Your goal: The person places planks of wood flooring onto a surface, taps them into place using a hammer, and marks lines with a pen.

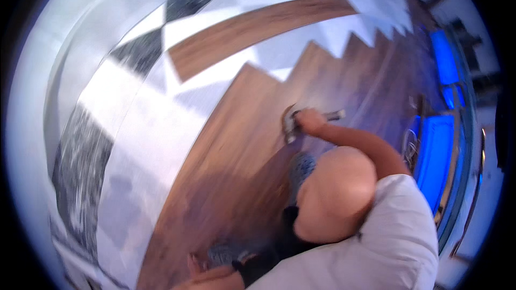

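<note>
My right hand (310, 122) is closed round a claw hammer (290, 126), gripping it close to the metal head, and the handle end sticks out to the right. Beneath the hammer lies a floor of brown wood-look planks (258, 110), with a stepped, zigzag far edge. Low in the picture, near the bottom edge, is my left hand (201, 273). Motion smears it, so its grip does not show. My bare knee (338, 188) is bent between my two hands.
A loose brown plank (258, 29) lies beyond the zigzag edge on white and grey sheeting with dark patches (80, 177). Blue panels (434, 150) stand along the right side, with a pale cable coil (410, 145) beside them. A grey patterned shoe (223, 255) shows near my left hand.
</note>
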Demonstrator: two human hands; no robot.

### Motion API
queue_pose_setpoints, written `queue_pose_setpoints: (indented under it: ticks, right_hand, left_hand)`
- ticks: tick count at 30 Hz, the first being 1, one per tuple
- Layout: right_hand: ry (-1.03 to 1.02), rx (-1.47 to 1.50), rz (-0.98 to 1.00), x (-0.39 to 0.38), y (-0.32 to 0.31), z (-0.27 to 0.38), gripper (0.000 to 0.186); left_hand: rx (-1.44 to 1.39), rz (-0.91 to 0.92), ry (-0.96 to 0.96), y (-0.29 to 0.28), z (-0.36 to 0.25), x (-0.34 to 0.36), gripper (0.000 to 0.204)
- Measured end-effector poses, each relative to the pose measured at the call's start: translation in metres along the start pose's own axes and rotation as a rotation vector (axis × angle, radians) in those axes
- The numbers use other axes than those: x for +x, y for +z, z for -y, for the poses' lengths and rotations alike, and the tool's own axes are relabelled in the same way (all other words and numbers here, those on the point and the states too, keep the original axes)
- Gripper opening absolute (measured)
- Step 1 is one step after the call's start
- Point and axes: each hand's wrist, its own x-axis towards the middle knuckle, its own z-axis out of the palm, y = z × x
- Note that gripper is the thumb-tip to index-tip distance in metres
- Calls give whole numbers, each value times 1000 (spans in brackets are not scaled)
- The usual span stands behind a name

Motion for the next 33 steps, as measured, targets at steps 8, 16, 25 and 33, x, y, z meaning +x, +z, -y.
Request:
queue_pose_setpoints:
  ticks: [8, 16, 25, 33]
  right_hand:
    - [41, 179, 216, -43, -67, 30, 33]
    - [675, 811, 45, -304, -263, -24, 38]
    - [1202, 1030, 16, -658, -251, 7, 39]
    - [1604, 1187, 145, -769, -358, 65, 44]
  left_hand:
    - [295, 541, 476, -185, 231, 35, 36]
    - [-77, 689, 368, -285, 155, 157, 29]
    - [105, 1066, 513, -469, -328, 192, 52]
    - [2, 1108, 617, -544, -617, 172, 53]
